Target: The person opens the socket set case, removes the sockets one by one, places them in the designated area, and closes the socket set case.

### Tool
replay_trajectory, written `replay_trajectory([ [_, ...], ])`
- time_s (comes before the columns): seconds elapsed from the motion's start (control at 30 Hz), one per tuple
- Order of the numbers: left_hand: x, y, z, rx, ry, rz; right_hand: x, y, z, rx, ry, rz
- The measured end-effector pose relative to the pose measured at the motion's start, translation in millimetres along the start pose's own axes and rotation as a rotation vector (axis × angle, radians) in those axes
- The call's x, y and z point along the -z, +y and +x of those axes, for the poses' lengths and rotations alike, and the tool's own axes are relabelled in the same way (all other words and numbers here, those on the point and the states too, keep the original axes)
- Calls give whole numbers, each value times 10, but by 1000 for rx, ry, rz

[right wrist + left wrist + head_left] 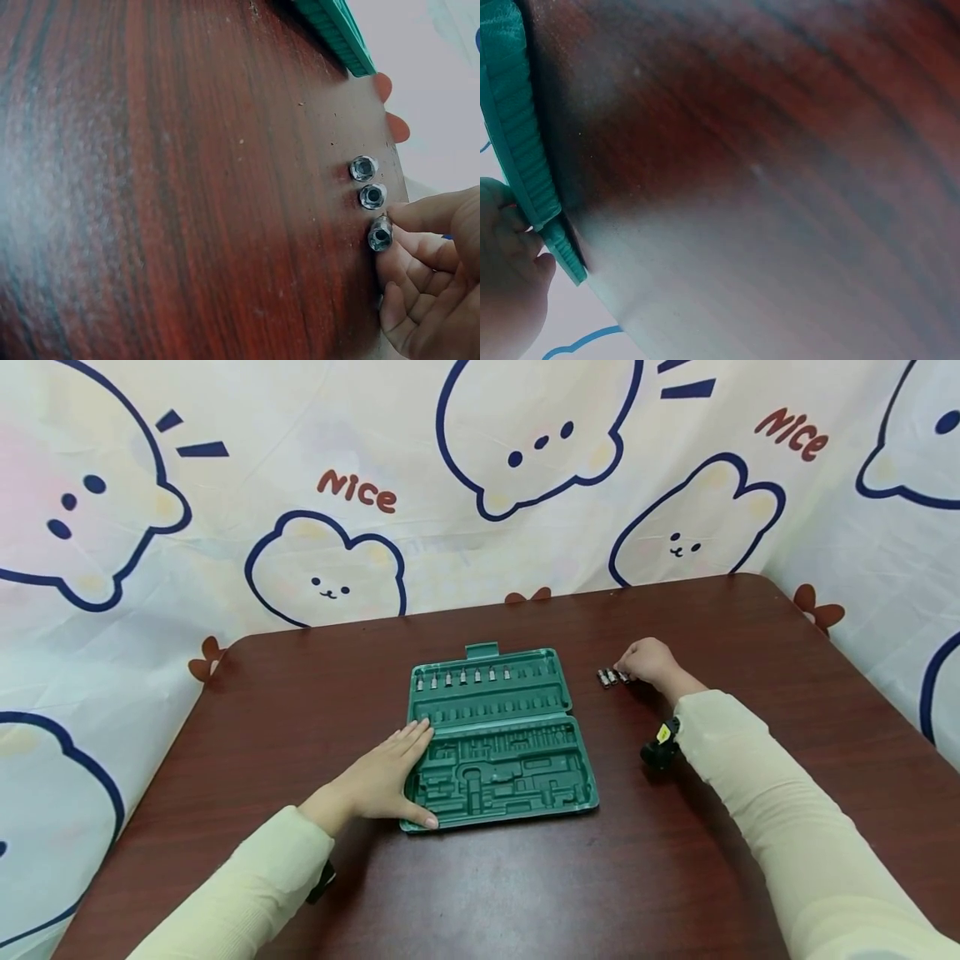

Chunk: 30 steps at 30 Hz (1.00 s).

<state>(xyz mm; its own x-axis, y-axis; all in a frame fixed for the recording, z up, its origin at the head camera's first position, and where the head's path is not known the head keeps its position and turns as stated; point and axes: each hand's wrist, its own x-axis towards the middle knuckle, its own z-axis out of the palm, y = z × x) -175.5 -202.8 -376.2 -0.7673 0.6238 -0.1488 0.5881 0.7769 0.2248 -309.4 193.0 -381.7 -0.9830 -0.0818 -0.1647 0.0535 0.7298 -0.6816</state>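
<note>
A green plastic socket-set case lies unfolded on the table, with several silver bit sockets along the upper row of its lid. My left hand rests on the case's left side, fingers extended and thumb spread over the near edge. To the right of the case, two small silver sockets lie side by side on the table. Beside them my right hand pinches a third socket between thumb and finger. That socket's far end is hidden by the fingers.
The dark brown wooden table reaches back to a cartoon-printed cloth. A latch tab sticks out from the case's far edge. Many moulded slots in the case's lower half hold nothing.
</note>
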Motion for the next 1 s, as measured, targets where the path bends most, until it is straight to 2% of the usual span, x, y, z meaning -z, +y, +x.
replay_trajectory([
  [0.27,-4,2,4,9,-3,-5,27,-7,-7,-31,-19,33],
  [0.67,-1,-1,16,16,-11,-10,49,-14,-42,-59,11,144],
  [1.0,15,11,13,9,-14,-22,94,-121,-107,-39,-8,197],
])
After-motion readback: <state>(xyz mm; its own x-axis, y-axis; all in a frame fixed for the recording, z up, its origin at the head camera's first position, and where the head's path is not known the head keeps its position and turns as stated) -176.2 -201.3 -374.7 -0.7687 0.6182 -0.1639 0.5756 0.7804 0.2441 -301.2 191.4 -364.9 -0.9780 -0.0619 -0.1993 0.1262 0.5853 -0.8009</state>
